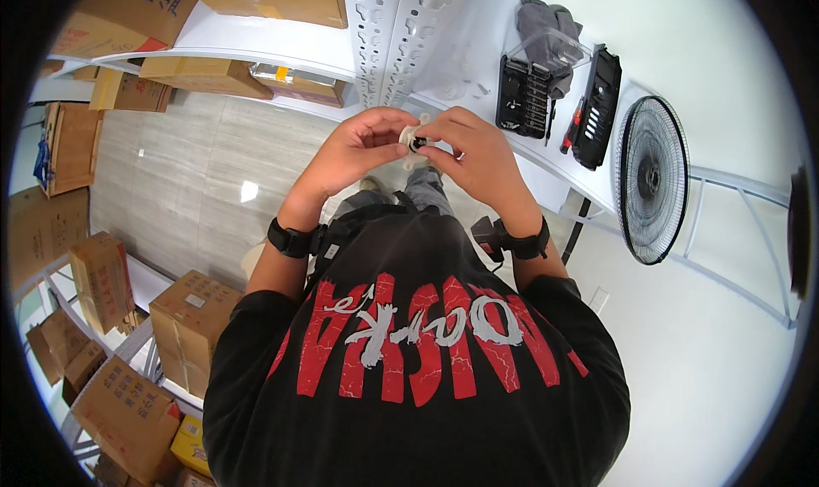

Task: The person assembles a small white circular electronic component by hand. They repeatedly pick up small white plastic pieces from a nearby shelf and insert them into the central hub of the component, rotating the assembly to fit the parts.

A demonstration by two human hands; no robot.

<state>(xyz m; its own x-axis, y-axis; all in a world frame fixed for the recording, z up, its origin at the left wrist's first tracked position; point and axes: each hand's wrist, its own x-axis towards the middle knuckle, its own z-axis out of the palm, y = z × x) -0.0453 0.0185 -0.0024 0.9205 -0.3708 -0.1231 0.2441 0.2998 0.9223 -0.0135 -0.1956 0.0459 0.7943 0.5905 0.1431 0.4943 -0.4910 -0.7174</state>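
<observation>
Close in front of my body, both hands meet at a small off-white plastic part [408, 137] with rounded tabs at its top and bottom and a dark round centre. My left hand [363, 150] pinches the part's left side between thumb and fingers. From the other side, my right hand [471, 150] has its thumb and forefinger closed at the dark centre, where a small black piece [419, 143] shows between the fingertips. Fingers cover much of both pieces, so how they join cannot be made out.
Right of my hands, a white shelf holds an open black bit set [523, 99], a black tool case [597, 107], a red-and-black screwdriver [572, 127] and a grey cloth [546, 22]. A round fan [653, 180] stands farther right. Cardboard boxes [194, 321] fill racks at left.
</observation>
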